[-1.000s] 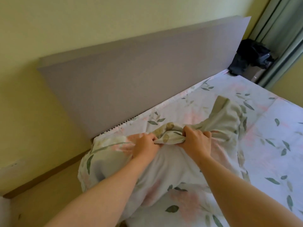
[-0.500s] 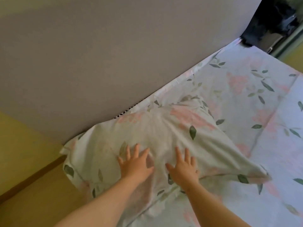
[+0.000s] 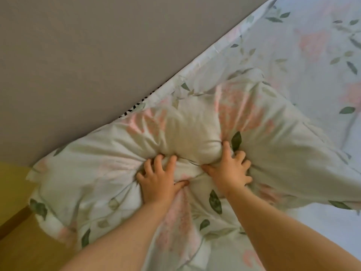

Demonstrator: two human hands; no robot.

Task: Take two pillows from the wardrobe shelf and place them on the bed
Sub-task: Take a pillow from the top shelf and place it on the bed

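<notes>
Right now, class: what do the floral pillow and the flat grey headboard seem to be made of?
Floral pillow: soft matte woven cloth, likely cotton, over squashy filling; it creases and dents under the left hand and right hand. Flat grey headboard: smooth, matte, rigid panel; material unclear, perhaps laminate.

Matt creased cloth pillow (image 3: 195,133), floral-printed.
</notes>
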